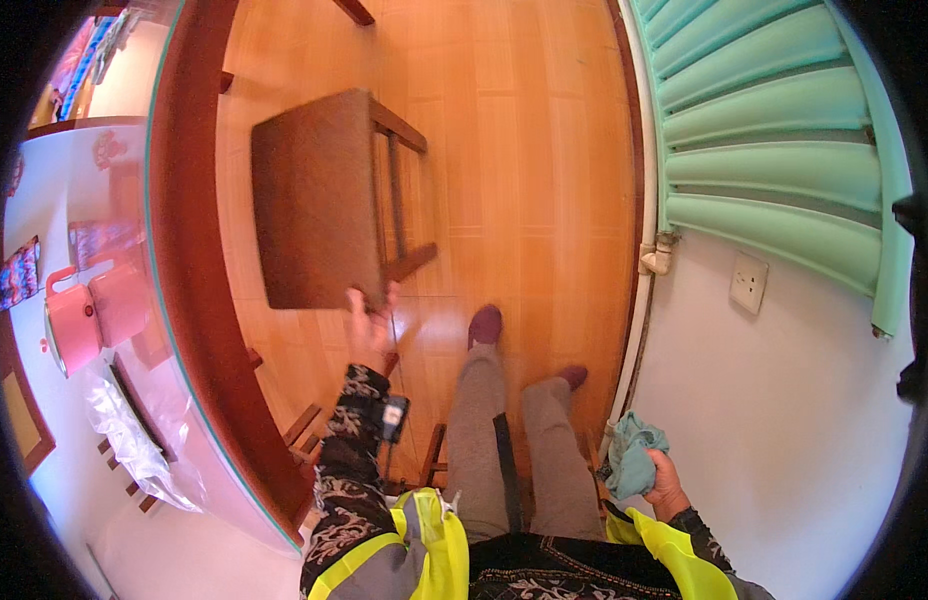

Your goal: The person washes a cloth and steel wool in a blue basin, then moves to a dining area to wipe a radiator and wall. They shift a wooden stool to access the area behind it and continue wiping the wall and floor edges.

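Note:
My left hand (372,335) reaches forward to the near right corner of a dark brown wooden stool (314,205). The thumb lies at the edge of the seat and the fingers go round its side, so the corner sits between them. The stool's legs and rungs show to the right of the seat. Low on the right, beside the wall, my right hand (667,487) is closed around a crumpled light blue-green cloth (636,455), which bunches out past the fingers.
A glass-topped table with a red-brown edge (189,260) runs along the left, bearing a pink pot (76,330) and a clear plastic bag (134,440). On the right are a green radiator (774,165), a white pipe (639,300) and a wall socket (749,281). Wood-patterned floor (524,180) lies ahead.

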The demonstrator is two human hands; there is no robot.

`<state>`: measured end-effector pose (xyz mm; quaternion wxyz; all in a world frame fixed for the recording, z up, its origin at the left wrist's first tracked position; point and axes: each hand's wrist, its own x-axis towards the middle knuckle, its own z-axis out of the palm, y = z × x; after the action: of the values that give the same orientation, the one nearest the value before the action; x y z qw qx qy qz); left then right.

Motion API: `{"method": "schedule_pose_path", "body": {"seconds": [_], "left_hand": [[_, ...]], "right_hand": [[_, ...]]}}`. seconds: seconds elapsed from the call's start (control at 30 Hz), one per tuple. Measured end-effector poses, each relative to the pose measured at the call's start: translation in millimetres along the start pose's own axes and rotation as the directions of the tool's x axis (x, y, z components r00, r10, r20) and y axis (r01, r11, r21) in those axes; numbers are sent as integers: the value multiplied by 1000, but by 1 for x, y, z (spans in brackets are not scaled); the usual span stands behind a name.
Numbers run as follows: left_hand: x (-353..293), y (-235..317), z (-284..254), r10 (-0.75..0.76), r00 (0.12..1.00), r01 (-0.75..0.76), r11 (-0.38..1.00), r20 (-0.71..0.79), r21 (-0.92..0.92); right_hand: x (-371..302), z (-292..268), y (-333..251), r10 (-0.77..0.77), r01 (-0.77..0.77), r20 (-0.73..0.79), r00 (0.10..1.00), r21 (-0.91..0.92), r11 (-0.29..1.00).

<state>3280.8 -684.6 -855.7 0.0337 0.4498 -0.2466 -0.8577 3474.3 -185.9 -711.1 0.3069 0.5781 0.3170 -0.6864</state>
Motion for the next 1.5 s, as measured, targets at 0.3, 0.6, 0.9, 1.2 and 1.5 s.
{"method": "schedule_pose_path", "body": {"seconds": [0.3,0.6,0.9,1.2,1.5], "left_hand": [[55,76,21,311,938,-288,945,-153,156],[-116,-47,-61,-528,849,-165,-264,1,950],[-192,-74,-116,-750,642,-544,-592,-161,594],[-214,-52,-88,-908,259,-569,-418,-328,708],[-231,-47,-52,-857,-135,-495,-376,-497,784]], "right_hand": [[1,3,4,-74,71,45,996,59,996],[8,-15,17,-17,5,88,996,133,991],[17,-25,22,-91,79,107,990,107,991],[14,-11,16,-112,109,93,989,34,993],[22,-9,23,-88,79,111,990,88,993]]}}
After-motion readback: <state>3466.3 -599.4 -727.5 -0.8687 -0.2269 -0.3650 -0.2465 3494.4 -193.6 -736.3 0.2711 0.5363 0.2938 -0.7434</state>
